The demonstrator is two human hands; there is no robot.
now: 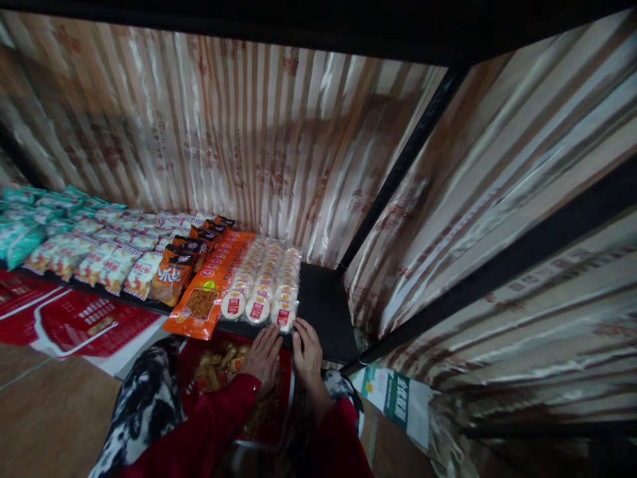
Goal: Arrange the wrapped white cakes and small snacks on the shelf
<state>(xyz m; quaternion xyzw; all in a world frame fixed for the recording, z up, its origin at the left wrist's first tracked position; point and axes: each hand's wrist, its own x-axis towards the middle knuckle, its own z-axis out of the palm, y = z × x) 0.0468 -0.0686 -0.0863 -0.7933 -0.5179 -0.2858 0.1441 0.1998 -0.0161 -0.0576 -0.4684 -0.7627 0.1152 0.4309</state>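
Round white crackers in clear wrappers (258, 308) with red labels lie in three rows on the black shelf (323, 299). My left hand (263, 356) reaches to the front of the right-hand row, fingers stretched out, its tips at the lower edge of the front cracker pack (284, 316). On that pack's right side is my right hand (307, 350), fingers extended and slightly bent, the tips at its edge. Neither hand is clearly closed round anything. Left of the crackers lies a long orange bag of stick snacks (203, 302).
Orange-brown snack bags (172, 273), white snack packs (114, 265) and teal packs (24, 242) fill the shelf leftward. A red basket (286, 411) with gold-wrapped items stands below my hands. Black frame posts (403, 166) and a striped curtain (223, 133) enclose the shelf. A printed carton (398, 401) lies lower right.
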